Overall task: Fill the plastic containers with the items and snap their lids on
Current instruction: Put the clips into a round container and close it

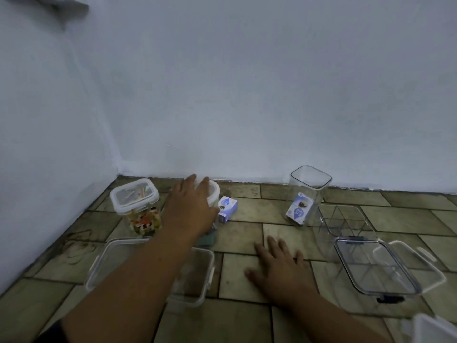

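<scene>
My left hand point(190, 209) lies palm down over the white lid of a lidded plastic container point(214, 191) near the wall, fingers spread across its top. My right hand point(278, 266) rests flat on the tiled floor, fingers apart, holding nothing. A closed container of colourful items point(138, 206) stands to the left. A small blue-and-white box point(227, 209) lies beside the covered container. A tall clear open container point(309, 191) holds another such box point(298, 210). A clear divided container point(342, 224) sits on the right, with a clear dark-clipped lid point(373, 266) in front.
An open clear rectangular container point(197, 276) lies under my left forearm. A white lid corner point(430, 329) shows at the bottom right. The pale wall runs along the back and left, meeting the floor in a corner.
</scene>
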